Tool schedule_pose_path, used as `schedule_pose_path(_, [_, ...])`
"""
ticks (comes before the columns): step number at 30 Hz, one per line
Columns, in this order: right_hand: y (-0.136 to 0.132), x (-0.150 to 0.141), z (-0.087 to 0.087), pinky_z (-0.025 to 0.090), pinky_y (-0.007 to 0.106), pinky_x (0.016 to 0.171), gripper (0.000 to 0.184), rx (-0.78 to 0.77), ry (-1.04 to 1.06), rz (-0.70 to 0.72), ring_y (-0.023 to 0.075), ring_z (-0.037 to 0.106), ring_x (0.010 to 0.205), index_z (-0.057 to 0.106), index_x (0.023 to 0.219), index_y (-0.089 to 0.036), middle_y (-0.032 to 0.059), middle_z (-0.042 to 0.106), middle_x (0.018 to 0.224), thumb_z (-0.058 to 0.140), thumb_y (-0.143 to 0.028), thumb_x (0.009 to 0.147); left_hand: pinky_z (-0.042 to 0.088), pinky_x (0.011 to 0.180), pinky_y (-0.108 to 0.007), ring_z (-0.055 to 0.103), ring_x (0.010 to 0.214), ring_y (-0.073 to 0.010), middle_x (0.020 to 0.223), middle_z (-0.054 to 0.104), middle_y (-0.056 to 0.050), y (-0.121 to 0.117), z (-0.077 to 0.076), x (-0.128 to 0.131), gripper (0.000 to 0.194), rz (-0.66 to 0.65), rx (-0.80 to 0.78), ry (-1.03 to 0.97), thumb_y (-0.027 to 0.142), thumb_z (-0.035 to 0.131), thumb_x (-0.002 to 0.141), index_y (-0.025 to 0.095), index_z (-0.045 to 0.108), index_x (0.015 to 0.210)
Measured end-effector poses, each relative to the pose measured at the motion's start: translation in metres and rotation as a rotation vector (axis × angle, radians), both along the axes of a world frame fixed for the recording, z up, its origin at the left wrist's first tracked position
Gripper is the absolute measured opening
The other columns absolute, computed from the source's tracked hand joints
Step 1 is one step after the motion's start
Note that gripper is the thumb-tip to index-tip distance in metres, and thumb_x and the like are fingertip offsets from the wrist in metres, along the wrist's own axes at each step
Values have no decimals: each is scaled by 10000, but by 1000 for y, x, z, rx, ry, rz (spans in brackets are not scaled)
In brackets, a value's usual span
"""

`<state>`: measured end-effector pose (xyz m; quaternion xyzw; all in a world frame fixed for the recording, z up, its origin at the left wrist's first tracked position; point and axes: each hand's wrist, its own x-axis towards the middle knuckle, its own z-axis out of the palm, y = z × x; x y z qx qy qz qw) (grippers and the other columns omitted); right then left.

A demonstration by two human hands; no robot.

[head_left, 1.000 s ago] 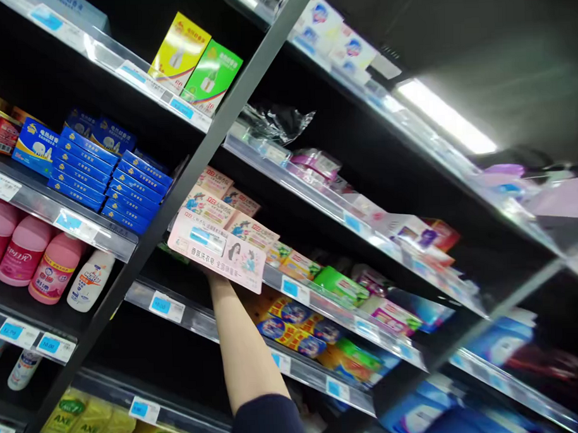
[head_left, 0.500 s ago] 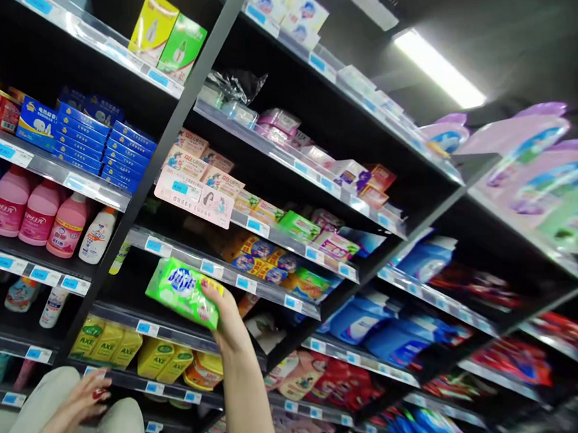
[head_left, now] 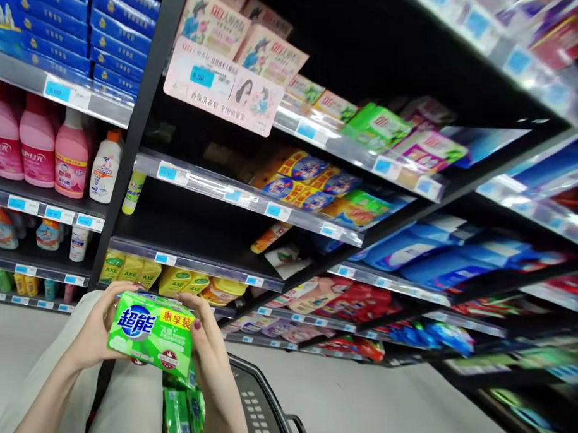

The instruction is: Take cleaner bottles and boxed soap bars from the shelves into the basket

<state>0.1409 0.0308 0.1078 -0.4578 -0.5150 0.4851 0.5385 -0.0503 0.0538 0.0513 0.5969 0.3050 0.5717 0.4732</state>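
A green pack of laundry soap with a blue oval logo and a yellow label is held above my knees, its printed face up. My left hand grips its left end. At the right end, my right hand is closed around it, the thumb with dark nail polish on the near edge. Beneath it are more green packs, partly hidden by the held pack and my right forearm. I cannot tell what they rest on.
A black basket with a handle stands on the pale floor, right of my knees. Shelves rise ahead, with yellow AXE bottles, pink bottles at left, pink soap boxes above and blue packs to the right.
My right hand has brought the soap pack down from the shelf front towards my lap. My left hand has come up from beside my knees onto it. The view has tilted down and closer.
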Motion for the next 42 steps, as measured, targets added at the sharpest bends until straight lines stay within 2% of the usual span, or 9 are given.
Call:
schedule_pose_path(3, [-5, 4, -6, 537, 372, 926, 671, 39, 117, 153, 293, 598, 1199, 563, 1287, -297, 90, 539, 1417, 694, -672, 746, 462, 1038, -329, 547, 1231, -270, 1283, 498, -47, 3, -5, 1, 804, 59, 49, -61, 491, 920, 526, 324, 552, 1222])
schedule_pose_path(8, [-8, 7, -15, 521, 450, 985, 832, 50, 209, 283, 335, 539, 1289, 458, 1425, -301, 123, 570, 1395, 793, -556, 708, 424, 1046, -266, 533, 1225, -220, 1266, 498, -19, 1, -2, 0, 761, 71, 69, -50, 471, 913, 554, 355, 562, 1219])
schedule_pose_path(15, [-11, 5, -21, 468, 489, 1063, 807, 37, 192, 195, 350, 380, 1421, 498, 1403, -289, 108, 494, 1481, 792, -554, 700, 444, 984, -223, 531, 1209, -201, 1250, 490, -12, 1, -3, -1, 731, 47, 58, -75, 340, 916, 568, 370, 574, 1213])
schedule_pose_path(23, [-10, 0, -28, 457, 504, 1066, 779, 74, 211, 171, 369, 442, 1375, 525, 1379, -277, 112, 405, 1549, 795, -538, 697, 492, 937, -278, 538, 1199, -257, 1263, 490, -64, -3, -5, -5, 724, 76, 71, -46, 272, 912, 570, 306, 579, 1213])
schedule_pose_path(27, [-13, -1, -28, 480, 497, 1045, 812, -8, 200, 118, 362, 511, 1320, 522, 1373, -270, 118, 530, 1450, 827, -518, 662, 517, 942, -312, 550, 1203, -249, 1242, 488, -63, -6, -7, -4, 611, 91, 205, -52, 232, 854, 681, 329, 562, 1210])
schedule_pose_path(29, [-13, 2, -31, 508, 500, 1009, 799, -44, 156, 115, 365, 580, 1244, 566, 1317, -256, 122, 621, 1344, 866, -486, 614, 490, 1012, -325, 485, 1307, -230, 1365, 420, -41, -8, -7, -4, 589, 99, 305, -28, 158, 787, 754, 396, 529, 1228])
schedule_pose_path(33, [-13, 8, -41, 563, 477, 895, 811, 9, 156, 49, 356, 672, 1068, 598, 1240, -241, 114, 707, 1166, 910, -471, 528, 339, 1171, -457, 270, 1483, -281, 1619, 188, 8, -13, -1, -8, 837, 21, 299, 137, 79, 788, 732, 501, 398, 1340])
schedule_pose_path(37, [-15, 11, -45, 567, 440, 871, 732, 134, 128, 9, 332, 670, 1040, 615, 1168, -271, 93, 692, 1121, 922, -426, 521, 478, 1063, -455, 468, 1364, -335, 1507, 452, -87, -17, 8, -10, 1228, -234, -62, 73, 213, 938, 543, 432, 191, 1493])
schedule_pose_path(42, [-14, 10, -43, 509, 495, 1001, 593, 240, 104, 101, 327, 621, 1156, 632, 1145, -325, 67, 635, 1166, 886, -398, 614, 531, 990, -382, 595, 1219, -313, 1265, 631, -107, -13, 12, -6, 679, -182, -27, -16, 301, 908, 595, 249, 604, 1200])
